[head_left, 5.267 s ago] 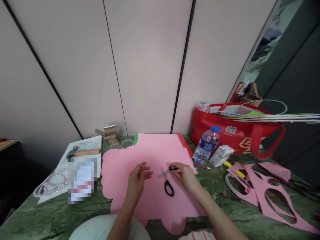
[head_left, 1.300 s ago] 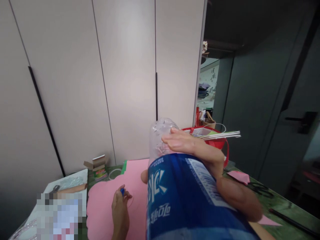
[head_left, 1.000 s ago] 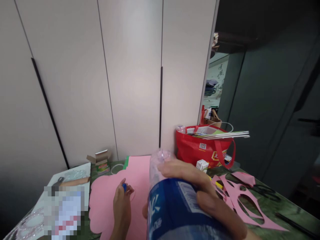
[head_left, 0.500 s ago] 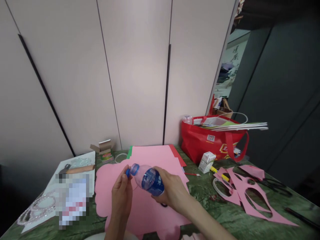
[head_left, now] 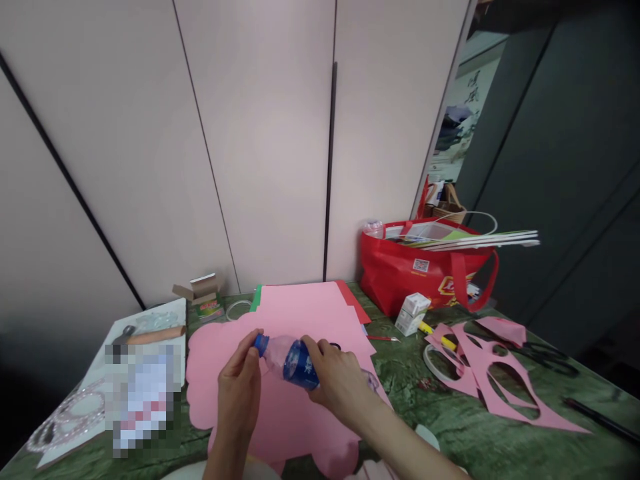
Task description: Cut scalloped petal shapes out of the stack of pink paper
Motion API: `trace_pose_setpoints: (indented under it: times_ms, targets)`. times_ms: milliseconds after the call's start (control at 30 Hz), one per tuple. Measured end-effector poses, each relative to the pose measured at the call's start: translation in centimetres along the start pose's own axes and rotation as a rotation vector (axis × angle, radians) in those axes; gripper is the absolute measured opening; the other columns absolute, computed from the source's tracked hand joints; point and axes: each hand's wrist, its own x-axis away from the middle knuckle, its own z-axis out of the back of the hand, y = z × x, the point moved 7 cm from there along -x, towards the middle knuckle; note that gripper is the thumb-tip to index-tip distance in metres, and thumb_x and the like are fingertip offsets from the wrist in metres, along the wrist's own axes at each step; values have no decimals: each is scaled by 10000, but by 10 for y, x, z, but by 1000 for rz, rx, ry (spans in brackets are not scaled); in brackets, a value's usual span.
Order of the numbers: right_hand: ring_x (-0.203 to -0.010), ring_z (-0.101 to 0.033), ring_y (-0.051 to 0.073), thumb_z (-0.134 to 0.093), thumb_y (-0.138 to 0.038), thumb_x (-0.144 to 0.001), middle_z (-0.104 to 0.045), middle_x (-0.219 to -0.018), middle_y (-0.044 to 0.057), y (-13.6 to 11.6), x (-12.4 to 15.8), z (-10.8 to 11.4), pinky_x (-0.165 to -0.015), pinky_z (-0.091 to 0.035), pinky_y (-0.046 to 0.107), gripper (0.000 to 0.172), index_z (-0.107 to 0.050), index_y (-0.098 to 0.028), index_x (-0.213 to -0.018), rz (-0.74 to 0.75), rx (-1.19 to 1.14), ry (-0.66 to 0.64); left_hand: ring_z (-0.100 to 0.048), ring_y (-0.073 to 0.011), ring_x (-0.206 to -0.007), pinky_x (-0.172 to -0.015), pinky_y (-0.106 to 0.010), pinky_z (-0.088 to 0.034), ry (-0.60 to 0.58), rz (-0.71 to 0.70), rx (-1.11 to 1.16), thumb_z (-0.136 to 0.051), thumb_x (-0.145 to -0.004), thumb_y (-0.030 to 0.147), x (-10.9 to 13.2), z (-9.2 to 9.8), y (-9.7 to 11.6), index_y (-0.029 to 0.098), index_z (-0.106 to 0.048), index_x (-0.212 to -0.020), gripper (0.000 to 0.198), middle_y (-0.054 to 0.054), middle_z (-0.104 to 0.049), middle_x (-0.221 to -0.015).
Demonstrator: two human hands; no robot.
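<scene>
A clear plastic water bottle (head_left: pixel 280 351) with a dark blue label is held on its side above the pink paper. My right hand (head_left: pixel 340 383) wraps round the labelled body from the right, and the bottle's base shows past the wrist. With fingers pinched, my left hand (head_left: pixel 240 380) grips the blue cap (head_left: pixel 261 345), which sits on the bottle's neck. Beneath both hands lies pink paper (head_left: pixel 290 427) with a scalloped edge, several sheets overlapping. Part of a small black ring shows just behind my right hand.
On the right are pink paper offcuts (head_left: pixel 505 383), a tape roll (head_left: pixel 435 363), black scissors (head_left: pixel 550 360) and a small white box (head_left: pixel 413 313). A red bag (head_left: pixel 400 273) stands behind. To the left, a white board (head_left: pixel 110 340) bears a hammer (head_left: pixel 155 335) and beads (head_left: pixel 70 413).
The cap was apart from the neck or at its mouth, and now sits on it. The bottle has turned closer to level. The view has shifted slightly.
</scene>
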Motion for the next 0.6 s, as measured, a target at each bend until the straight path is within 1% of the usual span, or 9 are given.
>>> trace_pose_setpoints:
  times_ms: [100, 233, 333, 400, 433, 500, 533, 600]
  targets:
    - [-781, -634, 304, -624, -87, -592, -618, -970, 130, -3, 2, 1, -582, -449, 348, 698, -402, -169, -1249, -17, 23, 1, -461, -257, -1203, -1075, -392, -253, -26, 102, 133, -779, -539, 440, -2, -2, -8, 242, -723, -901, 417, -42, -664, -1123]
    - [-803, -627, 305, -613, -62, -615, -613, -962, 147, -7, 4, 2, -585, -447, 342, 693, -392, -157, -1264, -38, 28, -16, -454, -238, -1210, -1081, -357, -247, -79, 137, 195, -772, -564, 421, -4, -4, -11, 238, -724, -901, 386, -34, -672, -1105]
    - [-809, -629, 316, -610, -38, -621, -617, -967, 167, -7, 5, 3, -595, -444, 349, 674, -406, -150, -1255, -63, 3, -34, -458, -239, -1201, -1083, -360, -235, -107, 164, 205, -779, -555, 418, -4, -6, -12, 227, -727, -889, 388, -39, -679, -1083]
    - [-816, -630, 316, -656, -84, -613, -629, -971, 156, -4, 6, 6, -619, -445, 356, 669, -422, -159, -1236, -60, -44, -52, -488, -252, -1161, -1079, -387, -240, -147, 182, 222, -792, -527, 426, -3, -10, -9, 212, -730, -879, 416, -53, -687, -1046]
    - [-812, -633, 303, -698, -142, -599, -641, -961, 130, -2, 6, 8, -629, -447, 347, 676, -433, -173, -1220, -49, -68, -64, -506, -259, -1134, -1073, -406, -248, -174, 190, 229, -798, -513, 433, -2, -12, -7, 200, -729, -880, 439, -64, -688, -1031]
    - [-803, -634, 262, -775, -277, -533, -663, -937, 64, 2, 7, 10, -637, -454, 305, 716, -463, -205, -1173, 12, -194, -109, -532, -270, -1084, -1060, -444, -263, -234, 200, 227, -801, -504, 440, 2, -17, -2, 175, -727, -885, 470, -86, -683, -1018]
    - [-801, -632, 236, -796, -329, -497, -666, -933, 33, 2, 7, 9, -634, -459, 278, 723, -485, -216, -1140, 62, -312, -156, -537, -273, -1072, -1054, -455, -274, -262, 193, 230, -799, -509, 442, 4, -18, 2, 168, -726, -881, 467, -92, -679, -1020]
    - [-808, -623, 207, -822, -349, -444, -664, -938, 9, -2, 9, -1, -648, -471, 251, 698, -541, -205, -1067, 175, -682, -323, -529, -269, -1079, -1047, -453, -294, -324, 150, 257, -786, -540, 436, 8, -21, 10, 168, -726, -861, 422, -87, -677, -1000]
